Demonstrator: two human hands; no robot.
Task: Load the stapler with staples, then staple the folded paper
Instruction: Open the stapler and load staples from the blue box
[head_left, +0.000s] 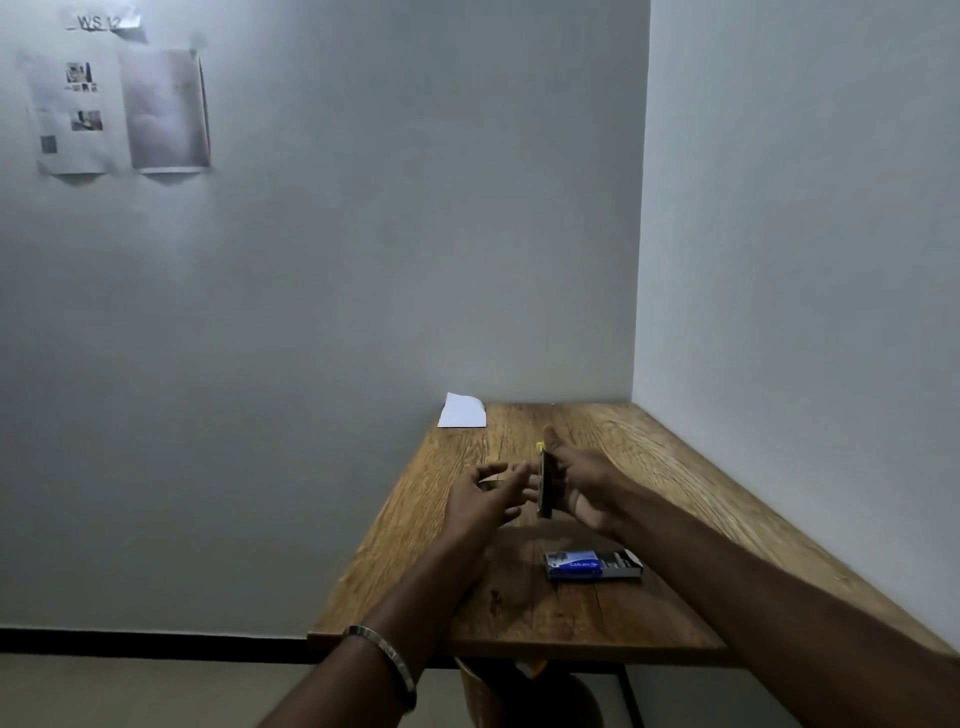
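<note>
1. Wall papers (119, 111), frame's 10 o'clock, taped up under a "WS 12" label. Not part of the task.
2. Folded paper (462, 411), white, lying flat at the far left corner of the tabletop (649, 483), about 12 o'clock from the hands and well apart from them. Not stapled as far as I can tell.
3. Left hand (480, 501), metal bangle (387, 660) on the wrist. Grip is apart: fingers (511, 475) spread and loose, holding nothing, tips just beside the stapler at its 9 o'clock. Blurred, so contact can't be confirmed.
4. Stapler (544, 486), dark, held above the tabletop with its long axis running roughly 12 to 6 o'clock, small yellow bit at the far end. Too blurred to tell whether the tray is open.
5. Right hand (584, 488), grip clamped on the stapler from its 3 o'clock side, thumb along the top.
6. Staple box (592, 564), blue, lying on the tabletop at 6 o'clock from the hands, tray slid out toward 3 o'clock. No staple strip visible in either hand.
7. Step in hand, my read: loading stage, the stapler being readied for staples.
8. Next move likely calls for the left hand to open the stapler's top, then pick a strip from the box at 6 o'clock. Paper comes after.
</note>
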